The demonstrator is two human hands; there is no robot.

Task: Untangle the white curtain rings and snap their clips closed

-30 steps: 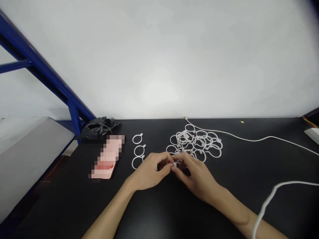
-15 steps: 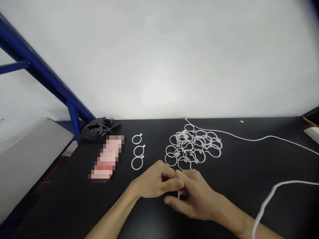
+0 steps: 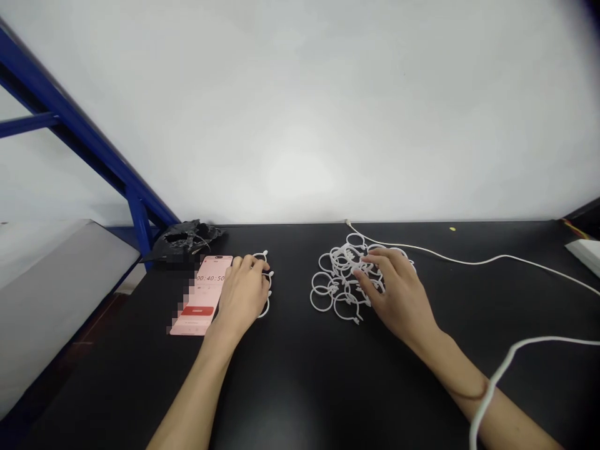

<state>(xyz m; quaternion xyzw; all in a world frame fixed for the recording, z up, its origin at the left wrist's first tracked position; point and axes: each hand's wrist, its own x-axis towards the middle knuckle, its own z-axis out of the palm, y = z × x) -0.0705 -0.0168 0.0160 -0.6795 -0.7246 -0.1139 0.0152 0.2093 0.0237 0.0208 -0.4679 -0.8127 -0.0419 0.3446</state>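
Observation:
My left hand (image 3: 244,290) lies over the column of white plastic rings (image 3: 264,310) at the left, its fingers curled down together. What its fingertips grip, if anything, is hidden. Parts of the rings and their small tabs show past the fingers. At the front right of the loose heap of white rings (image 3: 322,302) is my right hand (image 3: 400,297). Its thumb and index finger are apart over the heap, and the hand is open. It covers the heap's right part. The heaped rings overlap one another, each with a small clasp-like end.
A phone (image 3: 206,290) showing a timer lies beside my left hand. Behind it is a crumpled black plastic bag (image 3: 187,237). A thin white cable (image 3: 435,255) crosses the back right of the black table (image 3: 300,387). A thicker white cord (image 3: 509,362) hangs across my right forearm.
My hands have come apart from the front middle. My left hand has moved left onto the column of rings, and my right hand has moved forward and right over the heap.

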